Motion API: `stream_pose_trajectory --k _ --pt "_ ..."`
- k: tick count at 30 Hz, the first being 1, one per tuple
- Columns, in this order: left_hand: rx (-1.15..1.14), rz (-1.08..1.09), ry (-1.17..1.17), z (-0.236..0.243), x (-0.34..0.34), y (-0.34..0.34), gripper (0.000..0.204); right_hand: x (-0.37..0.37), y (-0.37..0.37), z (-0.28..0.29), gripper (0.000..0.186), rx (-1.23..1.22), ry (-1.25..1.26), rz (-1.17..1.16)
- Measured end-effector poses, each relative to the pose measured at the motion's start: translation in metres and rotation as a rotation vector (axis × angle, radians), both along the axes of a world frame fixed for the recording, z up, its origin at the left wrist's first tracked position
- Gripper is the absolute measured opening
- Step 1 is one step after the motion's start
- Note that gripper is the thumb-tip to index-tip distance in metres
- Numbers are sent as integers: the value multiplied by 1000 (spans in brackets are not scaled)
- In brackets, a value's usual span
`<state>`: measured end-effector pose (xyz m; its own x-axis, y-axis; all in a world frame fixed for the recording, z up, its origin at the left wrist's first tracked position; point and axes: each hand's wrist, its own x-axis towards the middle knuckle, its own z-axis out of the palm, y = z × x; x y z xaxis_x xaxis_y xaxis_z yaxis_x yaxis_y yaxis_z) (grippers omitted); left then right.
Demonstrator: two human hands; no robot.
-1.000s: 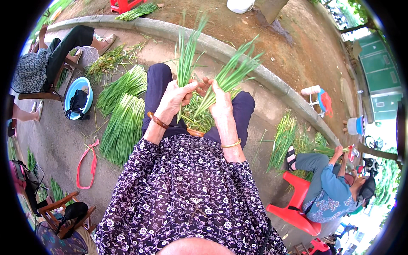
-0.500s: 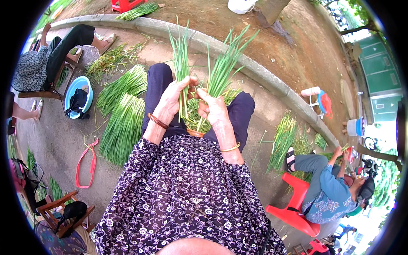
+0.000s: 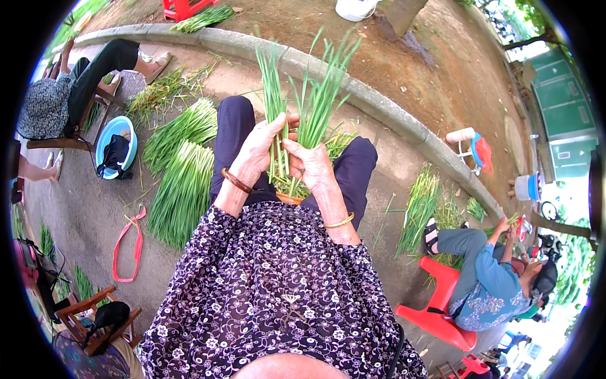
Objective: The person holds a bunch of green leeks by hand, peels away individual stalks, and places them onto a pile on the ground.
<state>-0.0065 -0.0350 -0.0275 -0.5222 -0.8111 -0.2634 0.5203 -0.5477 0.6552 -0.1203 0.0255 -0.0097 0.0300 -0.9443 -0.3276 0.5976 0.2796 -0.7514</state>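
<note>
My left hand [image 3: 257, 146] is closed around a thin bunch of green chives [image 3: 272, 88], its leaves pointing up and away from me. A larger bunch of chives [image 3: 320, 104] is gripped in my right hand [image 3: 314, 167], with the thumb pressed across the stems. The two hands are side by side above my lap, and the lower stems of both bunches come close together between them. Partly hidden below the hands, an orange-rimmed container [image 3: 289, 198] stands between my knees with loose green and yellowish leaves in it.
Two piles of chives [image 3: 182, 189] lie on the pavement left of my legs. Beyond them are a blue basin [image 3: 129, 144] holding a black bag and a red strap loop [image 3: 118, 259]. A curb [image 3: 379, 114] runs ahead. A person on a red chair [image 3: 435, 303] sits to the right.
My right hand has shifted left, bringing its bunch nearer to the one in my left hand. The leaf tips of both bunches have moved and look blurred.
</note>
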Motion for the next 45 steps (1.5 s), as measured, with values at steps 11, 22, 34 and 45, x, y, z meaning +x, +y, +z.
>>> stream_pose_trajectory --k 11,22,34,45 --pt "-8 -15 -1 7 5 1 24 -4 -1 1 17 12 -3 -91" --pt "-178 -11 -326 -10 9 -2 15 -7 0 1 14 44 77 -111" --pt "-38 243 -11 19 16 0 15 -19 -2 -6 18 -22 -211 -54" --pt "-101 -8 -134 35 11 -6 15 -15 3 4 19 -3 -83 36"
